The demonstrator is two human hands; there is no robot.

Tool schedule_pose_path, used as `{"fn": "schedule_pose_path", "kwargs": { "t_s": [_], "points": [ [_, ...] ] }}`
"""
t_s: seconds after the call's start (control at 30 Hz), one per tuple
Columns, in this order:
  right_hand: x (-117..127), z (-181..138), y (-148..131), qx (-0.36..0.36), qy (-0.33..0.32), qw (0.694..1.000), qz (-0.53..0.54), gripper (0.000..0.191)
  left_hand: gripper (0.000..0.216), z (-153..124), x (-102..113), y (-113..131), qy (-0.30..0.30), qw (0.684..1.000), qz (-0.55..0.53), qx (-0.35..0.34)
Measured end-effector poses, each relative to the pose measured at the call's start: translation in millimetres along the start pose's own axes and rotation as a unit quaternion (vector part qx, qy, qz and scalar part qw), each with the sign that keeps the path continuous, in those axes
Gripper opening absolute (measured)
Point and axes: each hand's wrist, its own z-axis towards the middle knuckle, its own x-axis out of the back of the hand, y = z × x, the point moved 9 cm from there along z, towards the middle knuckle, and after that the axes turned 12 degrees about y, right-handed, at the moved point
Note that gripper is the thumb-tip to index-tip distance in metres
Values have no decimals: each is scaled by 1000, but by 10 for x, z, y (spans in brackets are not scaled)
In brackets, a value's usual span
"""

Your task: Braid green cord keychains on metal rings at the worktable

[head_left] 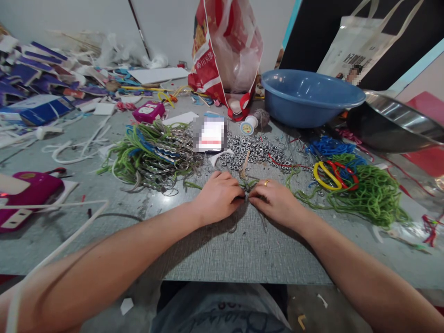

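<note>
My left hand (222, 196) and my right hand (274, 202) meet just above the table, fingertips pinched close together. Between them runs a thin green cord (255, 182), gripped by both hands; the exact spot they hold is partly hidden by the fingers. A ring sits on one right finger. Just beyond the fingers lies a spread of small metal nuts (239, 155) with a thin wooden stick (246, 162) among them. To the left is a bundle of green and grey cords (149, 150). At right, a heap of green cord (367, 192) lies beside yellow- and red-handled scissors (328, 176).
A blue basin (312, 99), a metal bowl (398, 122) and a red bag (225, 60) stand at the back. A thread spool (249, 125) and a blurred phone-like object (210, 134) lie behind the nuts. A purple device (31, 199) sits at left, with scraps behind it.
</note>
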Motion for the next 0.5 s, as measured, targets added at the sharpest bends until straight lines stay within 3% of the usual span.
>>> {"fn": "schedule_pose_path", "kwargs": {
  "t_s": [0.5],
  "points": [
    [15, -14, -35, 5, 0, 1000, -6, 18, 16, 5, -5, 11, 24, 1000, -6, 5]
  ]
}}
